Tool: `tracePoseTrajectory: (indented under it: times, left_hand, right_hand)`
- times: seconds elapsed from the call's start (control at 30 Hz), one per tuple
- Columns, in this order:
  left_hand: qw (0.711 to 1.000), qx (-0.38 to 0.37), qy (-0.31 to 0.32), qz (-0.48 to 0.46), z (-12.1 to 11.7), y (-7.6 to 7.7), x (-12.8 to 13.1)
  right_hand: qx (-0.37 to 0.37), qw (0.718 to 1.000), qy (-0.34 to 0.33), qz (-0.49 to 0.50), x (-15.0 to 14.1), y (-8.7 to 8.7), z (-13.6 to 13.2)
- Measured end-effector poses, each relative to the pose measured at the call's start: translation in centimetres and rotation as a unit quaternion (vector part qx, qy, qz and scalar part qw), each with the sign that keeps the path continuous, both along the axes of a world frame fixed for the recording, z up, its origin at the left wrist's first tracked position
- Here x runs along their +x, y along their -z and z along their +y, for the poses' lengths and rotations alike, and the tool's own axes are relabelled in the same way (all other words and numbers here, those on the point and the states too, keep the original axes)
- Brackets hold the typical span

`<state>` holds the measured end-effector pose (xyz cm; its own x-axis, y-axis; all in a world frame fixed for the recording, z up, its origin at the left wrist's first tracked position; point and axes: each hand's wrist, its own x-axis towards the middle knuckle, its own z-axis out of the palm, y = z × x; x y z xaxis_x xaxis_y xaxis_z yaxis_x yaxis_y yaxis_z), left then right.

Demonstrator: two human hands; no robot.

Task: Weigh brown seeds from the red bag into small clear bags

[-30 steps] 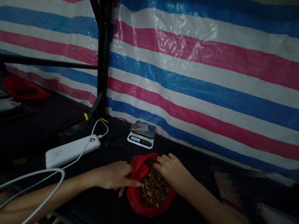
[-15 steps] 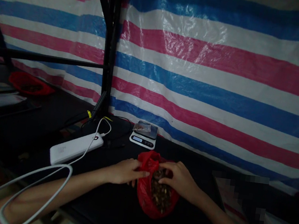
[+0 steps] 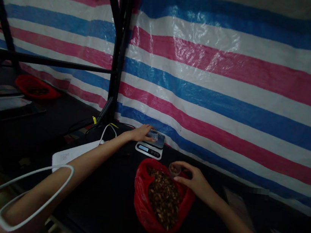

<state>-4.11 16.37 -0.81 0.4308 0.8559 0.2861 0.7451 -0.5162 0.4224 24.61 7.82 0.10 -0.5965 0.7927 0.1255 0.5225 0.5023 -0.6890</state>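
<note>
Fingers of the right hand point(image 3: 197, 181) pinch a small cup point(image 3: 174, 169) over the red bag point(image 3: 144, 203) — contents dim. Left hand point(image 3: 142, 133) reaches a clear packet point(image 3: 153, 134) on the scale point(image 3: 149, 149) — grip unclear.

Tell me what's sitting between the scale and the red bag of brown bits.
Nothing: the head view shows only bare dark tabletop between the scale and the red bag; the right hand holds a small cup over the bag's far rim.

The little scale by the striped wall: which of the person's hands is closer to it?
The left hand: it rests on the scale. The right hand is apart from it, over the red bag, pinching a small cup.
</note>
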Motion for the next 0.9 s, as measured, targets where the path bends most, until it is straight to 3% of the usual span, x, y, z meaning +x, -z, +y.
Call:
tracePoseTrajectory:
  times: [0.13,0.27,0.43,0.63,0.8,0.9]
  left_hand:
    - [0.998,-0.053,0.032,0.016,3.3,1.8,1.6]
    - [0.999,-0.046,0.008,0.001,4.4,2.9,2.4]
    - [0.978,-0.067,0.057,-0.191,4.2,2.7,2.4]
    - [0.900,-0.184,0.133,-0.373,2.9,1.4,2.8]
    - [0.883,-0.200,0.155,-0.395,2.2,0.9,3.2]
    - [0.886,-0.198,0.156,-0.390,1.9,0.7,3.2]
  right_hand:
    - [-0.021,0.999,-0.005,0.027,-0.2,-0.2,1.0]
    - [-0.008,0.999,0.006,0.039,-0.5,0.2,2.5]
    - [0.070,0.986,0.148,-0.033,-1.8,-0.7,5.7]
    - [0.238,0.923,0.231,-0.198,-5.3,-3.7,8.2]
    - [0.346,0.879,0.158,-0.289,-7.4,-5.2,7.7]
    - [0.420,0.831,0.106,-0.348,-8.1,-5.7,7.1]
